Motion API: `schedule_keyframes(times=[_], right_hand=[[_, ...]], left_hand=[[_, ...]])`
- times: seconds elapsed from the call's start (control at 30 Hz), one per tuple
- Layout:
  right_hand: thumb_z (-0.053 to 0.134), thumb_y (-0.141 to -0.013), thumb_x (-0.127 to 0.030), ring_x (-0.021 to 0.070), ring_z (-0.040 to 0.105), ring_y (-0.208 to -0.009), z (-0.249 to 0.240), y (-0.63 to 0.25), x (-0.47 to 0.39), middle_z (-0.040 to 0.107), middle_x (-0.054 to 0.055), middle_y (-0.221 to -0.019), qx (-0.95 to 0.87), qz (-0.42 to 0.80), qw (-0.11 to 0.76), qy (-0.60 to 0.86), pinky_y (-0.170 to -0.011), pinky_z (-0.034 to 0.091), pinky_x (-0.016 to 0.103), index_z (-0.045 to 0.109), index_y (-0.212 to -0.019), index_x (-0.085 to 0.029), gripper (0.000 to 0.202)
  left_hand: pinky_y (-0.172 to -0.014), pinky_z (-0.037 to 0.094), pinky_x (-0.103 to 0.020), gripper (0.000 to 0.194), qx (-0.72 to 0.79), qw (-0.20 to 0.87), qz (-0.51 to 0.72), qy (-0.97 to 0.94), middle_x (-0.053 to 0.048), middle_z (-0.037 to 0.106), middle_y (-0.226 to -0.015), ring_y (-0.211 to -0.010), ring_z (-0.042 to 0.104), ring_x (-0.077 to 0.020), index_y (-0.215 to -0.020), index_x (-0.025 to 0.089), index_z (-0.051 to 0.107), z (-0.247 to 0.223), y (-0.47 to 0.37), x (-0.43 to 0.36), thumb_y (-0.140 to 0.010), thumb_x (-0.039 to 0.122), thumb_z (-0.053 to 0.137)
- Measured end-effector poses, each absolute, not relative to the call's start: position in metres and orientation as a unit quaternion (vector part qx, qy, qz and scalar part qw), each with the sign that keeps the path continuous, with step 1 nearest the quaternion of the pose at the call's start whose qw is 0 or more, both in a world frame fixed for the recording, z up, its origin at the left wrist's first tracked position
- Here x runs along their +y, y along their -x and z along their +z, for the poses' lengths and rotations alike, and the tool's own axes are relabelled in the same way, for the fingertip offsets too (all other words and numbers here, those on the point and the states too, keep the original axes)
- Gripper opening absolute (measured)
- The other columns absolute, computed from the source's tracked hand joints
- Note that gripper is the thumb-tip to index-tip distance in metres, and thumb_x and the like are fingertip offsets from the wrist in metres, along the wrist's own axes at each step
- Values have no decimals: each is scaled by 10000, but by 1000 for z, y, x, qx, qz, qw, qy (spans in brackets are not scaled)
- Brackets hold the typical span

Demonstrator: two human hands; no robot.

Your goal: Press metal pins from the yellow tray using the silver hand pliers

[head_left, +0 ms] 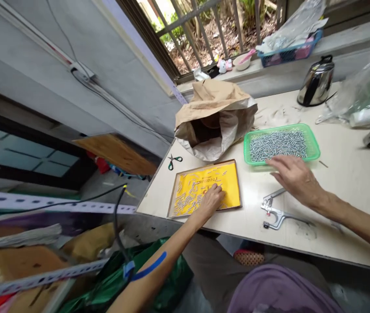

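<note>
My left hand [211, 199] rests over the right part of a shallow tray [238, 184] with a yellow lining, its fingers bent down and pressed together; whatever they hold is too small to make out. Small metal pins [185, 201] lie scattered in the tray, mostly on its left side. Near the front edge of a green basket [314, 150] full of metal pins [278, 144], my right hand [294, 176] hovers with its fingers extended and the thumb apart, nothing visible in it. Below that hand a metal hand tool [276, 216] lies on the table.
A large open paper bag [215, 106] stands behind the tray. Green-handled scissors [174, 161] lie left of it. A steel kettle [317, 82] and plastic bags [361, 87] are at the back right. The table's front edge [253, 239] is close to my lap.
</note>
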State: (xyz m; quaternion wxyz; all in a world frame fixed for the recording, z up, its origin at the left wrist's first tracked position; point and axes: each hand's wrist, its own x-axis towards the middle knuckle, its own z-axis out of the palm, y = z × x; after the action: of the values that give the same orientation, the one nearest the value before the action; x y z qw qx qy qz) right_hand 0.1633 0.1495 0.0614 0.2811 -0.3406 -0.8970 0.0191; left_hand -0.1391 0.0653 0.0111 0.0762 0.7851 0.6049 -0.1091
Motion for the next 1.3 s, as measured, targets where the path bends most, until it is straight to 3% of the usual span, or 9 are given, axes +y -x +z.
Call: schedule_keyframes(times=[0.17, 0.37, 0.47, 0.53, 0.63, 0.7, 0.8, 1.07, 1.3], right_hand=[[408, -981, -206, 192, 614, -759, 24, -201, 99, 643, 68, -821, -924, 170, 160, 304, -681, 506, 323, 657, -886, -192, 267], [370, -982, -199, 193, 609, -760, -3, -235, 61, 617, 64, -849, -891, 223, 132, 373, -615, 491, 304, 628, -979, -201, 258], [334, -975, -140, 181, 576, -734, -7, -238, 59, 589, 54, -827, -891, 212, 118, 383, -608, 447, 288, 613, -926, -195, 288], [356, -962, -121, 176, 549, -718, -10, -238, 59, 577, 51, -821, -892, 204, 110, 388, -616, 418, 287, 600, -876, -195, 268], [410, -929, -90, 174, 527, -706, -14, -236, 59, 564, 50, -805, -896, 188, 106, 388, -614, 382, 285, 579, -821, -192, 225], [413, -918, -63, 175, 531, -717, -16, -235, 59, 563, 51, -802, -903, 173, 101, 380, -623, 376, 285, 572, -810, -188, 229], [399, -907, -32, 178, 532, -726, -16, -234, 58, 563, 50, -796, -910, 146, 85, 378, -634, 371, 286, 565, -809, -187, 248], [368, -899, -4, 179, 500, -706, -11, -231, 56, 554, 45, -776, -910, 143, 80, 381, -634, 355, 293, 562, -811, -191, 283], [350, -861, 12, 173, 483, -706, -3, -231, 55, 552, 56, -806, -904, 172, 87, 382, -611, 341, 288, 537, -803, -195, 286]], left_hand=[[-795, 460, -362, 247, 608, 52, -136, -780, -141, 632, -944, -953, 541, -261, -853, 128, 644, 14, 136, 70, -924, 55, 419], [-764, 474, -354, 264, 615, 66, -158, -770, -145, 641, -947, -950, 564, -268, -830, 136, 630, 16, 128, 71, -869, -3, 409], [-783, 480, -347, 228, 642, 93, -73, -757, -121, 653, -884, -900, 580, -247, -758, 151, 620, 21, 123, 68, -852, 17, 460], [-778, 480, -321, 174, 682, 140, 39, -717, -86, 657, -819, -838, 590, -213, -743, 159, 632, 25, 111, 63, -844, 75, 518], [-630, 452, -249, 94, 722, 324, 171, -587, -25, 642, -722, -661, 563, -144, -786, 157, 670, 28, 77, 53, -811, 219, 604], [-516, 377, -214, 172, 716, 460, 193, -489, 10, 595, -631, -542, 487, -101, -786, 141, 681, 27, 50, 46, -769, 310, 653], [-455, 271, -193, 279, 708, 559, 191, -388, 59, 471, -501, -475, 381, -64, -705, 123, 666, 21, 21, 41, -664, 386, 751], [-396, 155, -189, 423, 710, 611, 173, -305, 102, 356, -413, -393, 266, -27, -629, 133, 598, 9, 6, 39, -561, 489, 816], [-370, 156, -191, 317, 718, 612, 144, -299, 91, 414, -415, -339, 298, -24, -634, 131, 590, 8, 2, 42, -645, 375, 792]])
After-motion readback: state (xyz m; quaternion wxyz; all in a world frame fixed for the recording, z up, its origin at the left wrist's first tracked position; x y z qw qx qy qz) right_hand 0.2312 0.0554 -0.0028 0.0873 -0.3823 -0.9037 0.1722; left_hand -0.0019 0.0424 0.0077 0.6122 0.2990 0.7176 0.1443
